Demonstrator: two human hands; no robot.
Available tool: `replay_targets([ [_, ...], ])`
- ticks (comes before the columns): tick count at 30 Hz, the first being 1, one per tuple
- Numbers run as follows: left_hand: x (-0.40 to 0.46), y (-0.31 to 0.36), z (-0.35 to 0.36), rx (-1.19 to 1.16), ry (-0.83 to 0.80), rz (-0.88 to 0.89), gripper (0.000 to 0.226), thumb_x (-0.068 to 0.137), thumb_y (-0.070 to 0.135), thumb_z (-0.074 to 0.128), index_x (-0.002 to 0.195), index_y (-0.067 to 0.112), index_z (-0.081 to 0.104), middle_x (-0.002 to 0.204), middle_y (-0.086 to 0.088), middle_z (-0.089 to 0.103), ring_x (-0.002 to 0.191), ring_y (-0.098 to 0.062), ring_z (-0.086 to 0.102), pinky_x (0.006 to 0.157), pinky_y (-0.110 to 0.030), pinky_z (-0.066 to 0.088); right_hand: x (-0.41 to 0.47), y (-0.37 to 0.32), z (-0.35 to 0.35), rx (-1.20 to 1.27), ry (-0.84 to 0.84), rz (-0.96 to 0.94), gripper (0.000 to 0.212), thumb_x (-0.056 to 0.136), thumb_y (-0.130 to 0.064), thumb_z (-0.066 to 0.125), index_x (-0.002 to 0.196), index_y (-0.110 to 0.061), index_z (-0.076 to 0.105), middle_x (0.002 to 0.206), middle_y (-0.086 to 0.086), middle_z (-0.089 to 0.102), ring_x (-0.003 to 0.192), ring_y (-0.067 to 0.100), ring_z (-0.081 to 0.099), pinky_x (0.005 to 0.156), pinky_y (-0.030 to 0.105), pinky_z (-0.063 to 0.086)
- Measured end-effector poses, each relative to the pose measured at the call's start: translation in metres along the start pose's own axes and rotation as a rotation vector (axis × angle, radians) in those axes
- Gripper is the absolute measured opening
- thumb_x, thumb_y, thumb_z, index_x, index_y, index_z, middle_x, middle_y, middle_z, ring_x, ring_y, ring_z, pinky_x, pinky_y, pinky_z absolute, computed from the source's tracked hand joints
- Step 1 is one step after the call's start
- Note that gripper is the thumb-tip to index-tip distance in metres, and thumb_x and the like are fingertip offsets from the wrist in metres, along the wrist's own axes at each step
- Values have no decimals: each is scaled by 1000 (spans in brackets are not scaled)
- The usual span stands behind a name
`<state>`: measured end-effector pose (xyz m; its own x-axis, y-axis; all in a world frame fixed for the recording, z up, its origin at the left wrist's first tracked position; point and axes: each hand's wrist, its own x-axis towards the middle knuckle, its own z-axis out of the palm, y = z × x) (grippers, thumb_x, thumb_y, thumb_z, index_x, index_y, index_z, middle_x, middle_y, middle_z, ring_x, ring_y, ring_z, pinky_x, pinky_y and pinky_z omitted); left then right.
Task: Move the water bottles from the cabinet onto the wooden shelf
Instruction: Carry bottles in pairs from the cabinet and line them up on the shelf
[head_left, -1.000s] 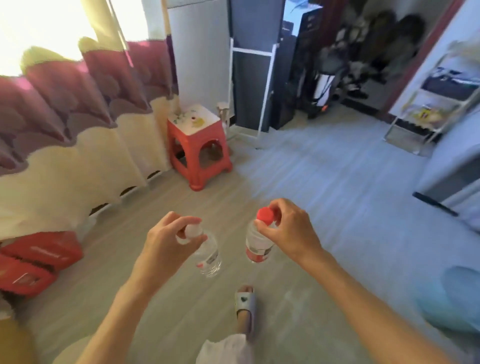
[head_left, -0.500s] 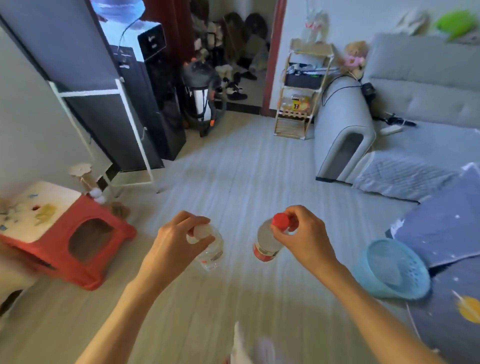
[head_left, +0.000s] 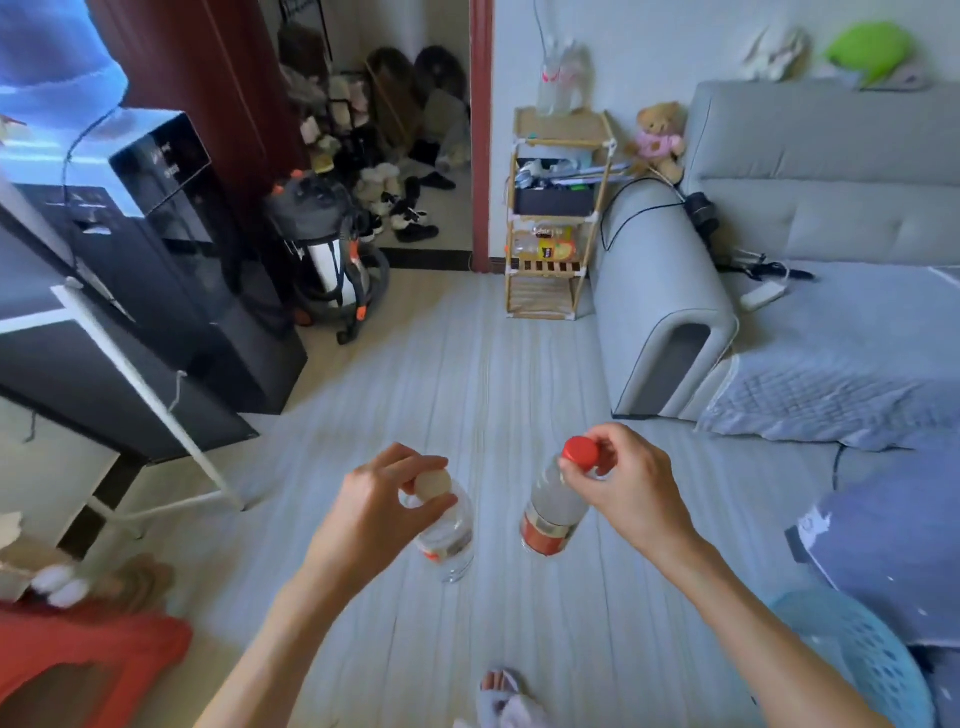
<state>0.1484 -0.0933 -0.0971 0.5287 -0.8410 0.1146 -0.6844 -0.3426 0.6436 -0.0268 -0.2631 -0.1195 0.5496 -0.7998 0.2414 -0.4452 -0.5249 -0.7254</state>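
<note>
My left hand (head_left: 387, 506) grips a clear water bottle with a white cap (head_left: 449, 540) by its neck; the bottle hangs below the fingers. A second bottle with a red cap and red label (head_left: 553, 512) hangs tilted from my right hand (head_left: 631, 486), which pinches it at the cap. Both are carried at waist height over the floor. The wooden shelf (head_left: 558, 218) stands far ahead against the wall, beside the grey sofa's arm. Two clear bottles (head_left: 563, 78) stand on its top board. Its lower tiers hold a dark box and a yellow packet.
A grey sofa (head_left: 810, 249) fills the right side. A black water dispenser (head_left: 171, 244) and a vacuum cleaner (head_left: 327, 249) stand at left. A red stool (head_left: 78, 660) is at lower left, a blue basket (head_left: 862, 660) at lower right. Open floor runs to the shelf.
My view has swung right from the curtain and stool toward the shelf and sofa, and I have moved closer to them. Both hands keep the same hold on the bottles.
</note>
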Motion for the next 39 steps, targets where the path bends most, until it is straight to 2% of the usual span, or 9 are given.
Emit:
replay_targets([
  [5,157,-7,1,-19,64,26,32,67,20,78,98,19,69,84,22,53,74,7,55,66,1,37,151,18,15,-15,59,-57,24,66,-13,78,80,-10,58,73,3,61,65,20,55,62,20,40],
  [8,193,-9,0,-44,65,46,32,67,20,78,97,20,69,84,21,54,81,11,52,68,1,36,186,24,17,-16,63,-47,24,65,-14,78,80,-11,58,73,2,61,64,19,55,62,16,39],
  [13,344,-41,19,-63,22,79,30,67,23,78,96,19,70,84,21,55,84,4,53,68,-1,37,322,55,49,-50,108,13,23,66,-17,77,78,-13,57,71,1,61,64,19,55,62,22,41],
  [16,432,-51,22,-38,-22,107,31,66,23,79,95,19,70,82,18,56,71,-5,57,65,-4,40,396,70,63,-104,127,45,23,65,-16,77,77,-11,59,70,2,61,64,20,55,63,23,41],
  [23,617,-48,23,-44,-21,197,32,67,21,78,97,19,69,84,16,55,76,-1,56,67,-3,39,552,98,68,-90,202,34,25,64,-12,78,80,-10,59,72,5,63,63,24,58,65,29,44],
  [28,735,-47,36,-49,14,221,32,67,21,78,97,17,69,90,8,60,79,-2,54,69,-2,38,666,118,66,-91,227,-24,25,66,-11,78,84,-10,60,75,5,64,65,22,57,65,26,44],
  [33,852,-35,66,-49,57,218,31,66,21,78,96,15,70,92,6,63,69,-7,57,70,0,37,783,162,63,-59,193,-64,26,66,-14,78,85,-14,61,75,-1,62,64,14,53,65,19,43],
  [37,937,-22,84,-74,65,199,30,67,21,78,95,17,70,92,8,63,84,0,54,70,-1,38,874,189,54,-33,173,-72,26,66,-15,78,86,-13,62,77,-1,64,65,11,53,64,13,41],
  [39,977,-17,89,-103,83,186,30,67,20,78,95,17,70,93,9,62,85,0,55,71,-4,41,919,198,51,-30,180,-83,26,66,-14,78,86,-14,62,77,-1,63,65,10,53,65,13,41],
])
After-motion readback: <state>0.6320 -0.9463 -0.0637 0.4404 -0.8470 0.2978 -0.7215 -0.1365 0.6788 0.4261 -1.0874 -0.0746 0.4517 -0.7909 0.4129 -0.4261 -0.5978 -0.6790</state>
